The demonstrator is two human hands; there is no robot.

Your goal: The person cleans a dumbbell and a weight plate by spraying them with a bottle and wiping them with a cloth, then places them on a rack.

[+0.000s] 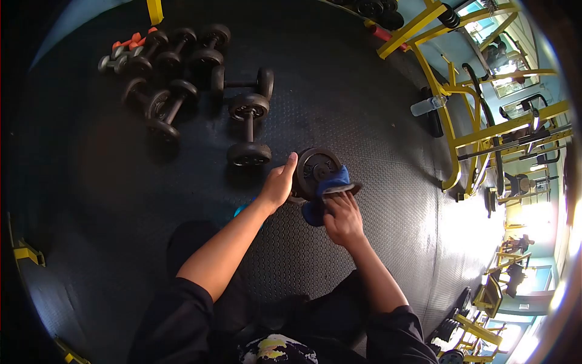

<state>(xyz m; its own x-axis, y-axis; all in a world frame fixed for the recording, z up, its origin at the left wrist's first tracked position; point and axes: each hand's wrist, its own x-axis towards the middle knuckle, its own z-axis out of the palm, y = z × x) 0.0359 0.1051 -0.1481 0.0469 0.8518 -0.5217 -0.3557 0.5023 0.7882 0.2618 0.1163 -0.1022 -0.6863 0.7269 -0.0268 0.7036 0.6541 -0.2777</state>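
Observation:
A dark round-ended dumbbell [317,168] is tilted up in front of me, one plate facing the camera. My left hand [280,185] grips its left side, thumb up along the plate's edge. On the lower right, my right hand [343,217] presses a blue cloth [334,182] against the plate, its fingers closed on the fabric. Part of the cloth hangs below the plate. The rest of the dumbbell is mostly hidden behind the plate and cloth. Just beyond my left hand, another black dumbbell [250,128] lies on the floor.
More black dumbbells [174,111] lie at the upper left, beside small grey and orange ones [134,41]. A clear bottle [428,106] is near the yellow gym frame [451,145] on the right. Textured black matting [388,255] covers the floor. A small cyan object [240,210] shows behind my left forearm.

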